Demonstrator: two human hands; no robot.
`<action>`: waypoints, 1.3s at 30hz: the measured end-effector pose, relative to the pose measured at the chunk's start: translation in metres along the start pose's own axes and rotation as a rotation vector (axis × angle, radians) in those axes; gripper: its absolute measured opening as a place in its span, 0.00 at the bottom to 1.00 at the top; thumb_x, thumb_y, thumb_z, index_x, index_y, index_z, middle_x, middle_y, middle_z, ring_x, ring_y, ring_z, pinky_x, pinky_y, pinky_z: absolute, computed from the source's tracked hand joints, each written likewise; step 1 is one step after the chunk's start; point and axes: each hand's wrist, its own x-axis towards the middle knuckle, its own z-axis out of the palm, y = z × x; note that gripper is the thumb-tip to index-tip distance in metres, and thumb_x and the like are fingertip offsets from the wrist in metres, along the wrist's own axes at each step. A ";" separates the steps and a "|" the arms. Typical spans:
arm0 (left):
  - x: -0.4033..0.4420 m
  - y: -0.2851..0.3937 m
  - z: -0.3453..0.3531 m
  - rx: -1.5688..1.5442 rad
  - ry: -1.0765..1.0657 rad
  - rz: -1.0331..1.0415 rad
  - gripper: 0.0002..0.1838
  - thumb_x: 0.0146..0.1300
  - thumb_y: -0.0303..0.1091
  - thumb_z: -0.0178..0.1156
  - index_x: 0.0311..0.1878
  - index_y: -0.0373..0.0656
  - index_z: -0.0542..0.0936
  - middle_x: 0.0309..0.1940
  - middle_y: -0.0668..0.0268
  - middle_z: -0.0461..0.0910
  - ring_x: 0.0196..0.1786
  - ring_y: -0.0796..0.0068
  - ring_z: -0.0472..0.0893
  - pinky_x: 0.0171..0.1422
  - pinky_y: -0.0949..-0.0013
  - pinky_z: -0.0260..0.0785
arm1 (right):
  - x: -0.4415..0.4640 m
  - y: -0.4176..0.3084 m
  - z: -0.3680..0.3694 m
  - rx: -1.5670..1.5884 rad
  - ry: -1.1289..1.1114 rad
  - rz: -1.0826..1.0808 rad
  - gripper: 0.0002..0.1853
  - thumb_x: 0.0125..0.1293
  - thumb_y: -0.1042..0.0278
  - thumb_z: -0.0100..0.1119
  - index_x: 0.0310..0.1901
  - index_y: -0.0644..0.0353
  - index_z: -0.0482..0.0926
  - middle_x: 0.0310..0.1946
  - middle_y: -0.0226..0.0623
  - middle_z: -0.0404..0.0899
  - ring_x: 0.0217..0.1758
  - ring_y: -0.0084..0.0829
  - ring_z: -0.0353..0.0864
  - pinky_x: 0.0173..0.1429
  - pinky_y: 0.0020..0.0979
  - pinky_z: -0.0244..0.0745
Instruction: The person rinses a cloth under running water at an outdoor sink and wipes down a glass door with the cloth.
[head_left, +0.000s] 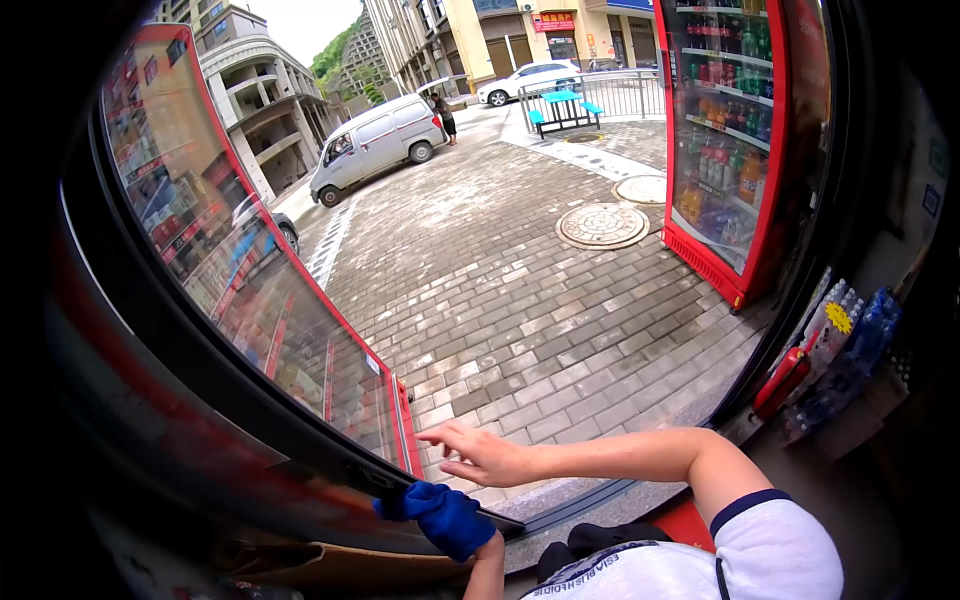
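Observation:
A bunched blue cloth (455, 520) covers most of my left hand (484, 548), and only the part by the wrist shows. The cloth lies against the lower edge of a dark-framed glass door (300, 350), near its handle side. My fingers under it are hidden, but the hand appears closed around it. Just above, my right hand (484, 455) reaches in from the right with bare, loosely stretched fingers. It holds nothing, and its fingertips are close to the edge of the glass door.
Outside the doorway lies grey brick paving (480, 330) with a round manhole cover (603, 226). A red drinks fridge (722, 130) stands at right. Beyond are a silver van (375, 143), a person (445, 118) and a blue table (562, 105). A fire extinguisher (782, 383) is inside, right.

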 end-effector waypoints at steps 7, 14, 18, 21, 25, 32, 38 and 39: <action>-0.056 -0.124 0.035 0.433 -1.338 -0.688 0.10 0.52 0.39 0.58 0.30 0.42 0.79 0.30 0.60 0.78 0.34 0.67 0.76 0.39 0.69 0.68 | -0.214 0.097 -0.031 0.553 0.213 1.097 0.21 0.63 0.62 0.52 0.54 0.65 0.67 0.39 0.36 0.74 0.34 0.25 0.77 0.33 0.25 0.74; -0.124 -0.108 0.144 1.414 -1.861 0.578 0.09 0.51 0.34 0.52 0.26 0.46 0.82 0.33 0.58 0.81 0.40 0.61 0.79 0.38 0.63 0.68 | -0.357 0.076 -0.099 0.991 0.660 1.113 0.20 0.63 0.62 0.54 0.53 0.62 0.67 0.37 0.37 0.76 0.35 0.32 0.79 0.36 0.30 0.76; -0.209 -0.042 0.313 0.776 -1.808 0.913 0.13 0.54 0.34 0.52 0.42 0.41 0.76 0.39 0.57 0.75 0.42 0.59 0.74 0.39 0.61 0.67 | -0.421 0.066 -0.182 1.245 0.939 0.953 0.35 0.61 0.42 0.51 0.66 0.44 0.52 0.60 0.46 0.57 0.57 0.41 0.68 0.53 0.45 0.70; -0.306 0.055 0.396 0.562 -1.788 0.799 0.16 0.49 0.27 0.55 0.45 0.46 0.73 0.41 0.56 0.70 0.40 0.55 0.76 0.36 0.60 0.71 | -0.452 0.011 -0.280 1.222 0.942 0.630 0.42 0.53 0.28 0.47 0.65 0.46 0.54 0.66 0.33 0.53 0.66 0.36 0.56 0.63 0.46 0.59; -0.361 0.091 0.455 0.278 -1.889 1.032 0.15 0.45 0.25 0.58 0.41 0.42 0.74 0.38 0.57 0.71 0.41 0.54 0.73 0.42 0.56 0.70 | -0.490 -0.014 -0.350 1.188 1.218 0.366 0.32 0.61 0.38 0.46 0.59 0.54 0.63 0.55 0.33 0.70 0.58 0.28 0.70 0.61 0.32 0.64; -0.397 0.148 0.563 -0.347 -1.839 0.351 0.12 0.61 0.29 0.54 0.47 0.39 0.76 0.51 0.59 0.72 0.52 0.64 0.72 0.53 0.67 0.66 | -0.553 -0.095 -0.522 0.589 1.481 0.265 0.18 0.65 0.56 0.50 0.51 0.57 0.71 0.39 0.27 0.76 0.41 0.19 0.76 0.47 0.22 0.70; -0.428 0.129 0.727 -0.535 -1.567 -0.036 0.27 0.70 0.47 0.38 0.66 0.40 0.56 0.64 0.60 0.58 0.65 0.70 0.59 0.66 0.69 0.52 | -0.477 -0.164 -0.691 -1.086 1.271 0.053 0.17 0.62 0.62 0.49 0.49 0.62 0.70 0.39 0.42 0.74 0.45 0.32 0.72 0.50 0.30 0.65; -0.440 0.129 0.753 -0.554 -1.524 0.173 0.29 0.70 0.49 0.35 0.67 0.40 0.53 0.66 0.60 0.55 0.67 0.70 0.56 0.68 0.68 0.47 | -0.470 -0.158 -0.716 -1.372 1.281 0.136 0.20 0.60 0.61 0.49 0.51 0.62 0.70 0.44 0.49 0.71 0.53 0.41 0.66 0.57 0.38 0.59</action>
